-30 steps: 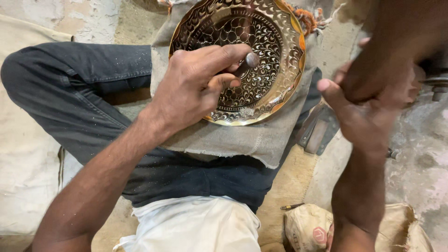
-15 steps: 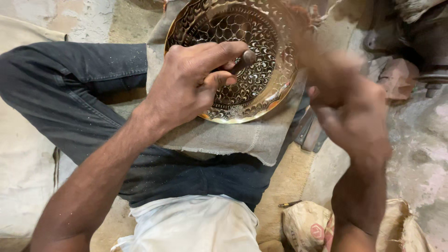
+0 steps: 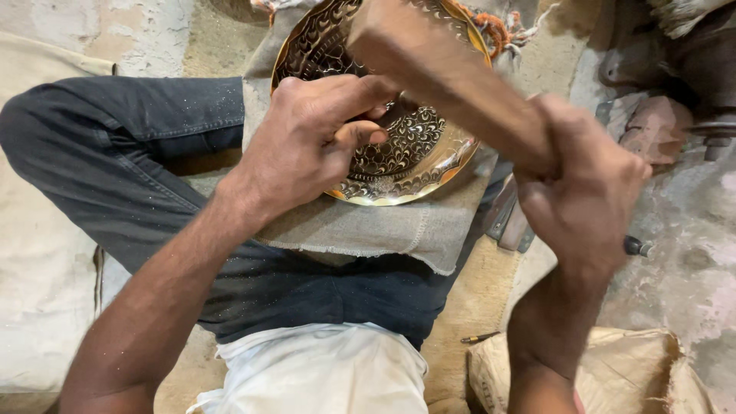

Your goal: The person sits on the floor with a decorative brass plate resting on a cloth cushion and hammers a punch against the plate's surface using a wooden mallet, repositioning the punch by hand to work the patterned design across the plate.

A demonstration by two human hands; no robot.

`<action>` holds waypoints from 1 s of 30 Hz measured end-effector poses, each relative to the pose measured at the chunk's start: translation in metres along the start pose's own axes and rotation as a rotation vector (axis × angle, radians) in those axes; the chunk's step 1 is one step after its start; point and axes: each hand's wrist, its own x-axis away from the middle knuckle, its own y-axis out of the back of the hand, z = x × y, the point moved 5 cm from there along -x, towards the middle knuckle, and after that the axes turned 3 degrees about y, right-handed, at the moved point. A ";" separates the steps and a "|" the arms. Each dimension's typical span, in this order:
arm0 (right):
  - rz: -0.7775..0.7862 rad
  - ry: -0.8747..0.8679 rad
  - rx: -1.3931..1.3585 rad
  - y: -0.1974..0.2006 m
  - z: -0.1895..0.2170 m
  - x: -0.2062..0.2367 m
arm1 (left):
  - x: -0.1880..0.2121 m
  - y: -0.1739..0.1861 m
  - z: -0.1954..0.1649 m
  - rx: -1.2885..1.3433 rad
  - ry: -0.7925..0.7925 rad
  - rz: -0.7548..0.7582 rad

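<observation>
The brass plate (image 3: 399, 146) lies on a piece of coarse grey cloth (image 3: 383, 230) spread over the person's lap, its patterned face up, tilted a little toward the camera. The left hand (image 3: 307, 149) rests on the plate, fingers pinched close around a small tool whose tip is hidden under the thumb and forefinger; what kind of tool it is I cannot tell. The right hand (image 3: 583, 192) is clenched tight around the handle of a wooden mallet (image 3: 437, 61), whose blocky head hangs above the plate's upper half, blurred. The plate looks like thin sheet metal: stiff and fairly light, smooth and likely slippery at the polished rim, easy to dent where the fine pattern is cut. The cloth under it should keep it from sliding. A safe hold seems to be at the plain rim, not across the worked centre. Beside the right knee lie a few dark metal tools (image 3: 510, 218), and a thin pencil-like stick (image 3: 479, 337) rests on the floor near a sack (image 3: 613, 368)
</observation>
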 end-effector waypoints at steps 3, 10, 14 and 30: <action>0.076 -0.481 -0.572 -0.016 -0.019 0.010 | -0.002 -0.001 0.000 -0.031 0.020 0.014; 0.033 -0.386 -0.434 -0.016 -0.013 0.016 | -0.005 -0.001 -0.001 0.000 0.025 0.032; -0.016 -0.313 -0.411 -0.013 -0.007 0.016 | -0.004 0.000 0.000 -0.027 0.017 0.035; 0.082 -0.085 -0.084 -0.010 0.001 0.011 | -0.006 -0.001 0.001 -0.056 0.006 0.036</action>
